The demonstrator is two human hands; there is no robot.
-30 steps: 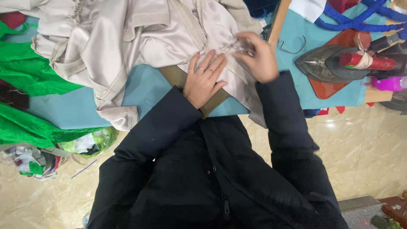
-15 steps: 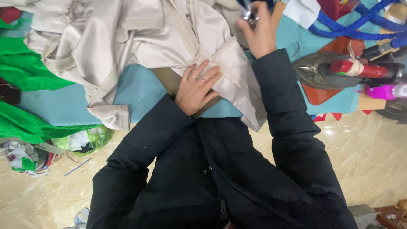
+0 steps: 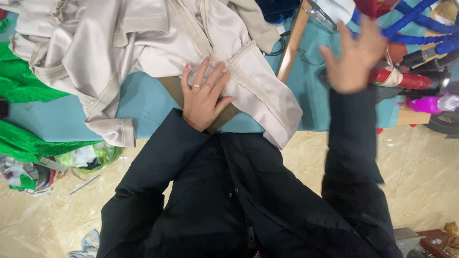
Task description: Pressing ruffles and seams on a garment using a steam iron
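Observation:
My left hand (image 3: 203, 98) lies flat, fingers spread, on a cream satin garment (image 3: 143, 52) spread over a teal-covered table (image 3: 143, 102). It presses the cloth near a gathered seam, with a brown strip (image 3: 229, 114) showing beneath the wrist. My right hand (image 3: 354, 57) is blurred, open with fingers apart, and holds nothing. It hovers to the right, over the teal surface, close to a red-handled iron (image 3: 406, 79).
A wooden ruler (image 3: 292, 40) lies along the table between the hands. Green fabric (image 3: 24, 86) sits at the left. Blue cord (image 3: 411, 24), a pink bottle (image 3: 430, 104) and scissors (image 3: 320, 16) crowd the far right. Scraps in a bag (image 3: 71, 160) lie on the tiled floor.
My right hand has left the garment's upper seam and swung right toward the iron, now open. My left hand stays pressed on the cloth.

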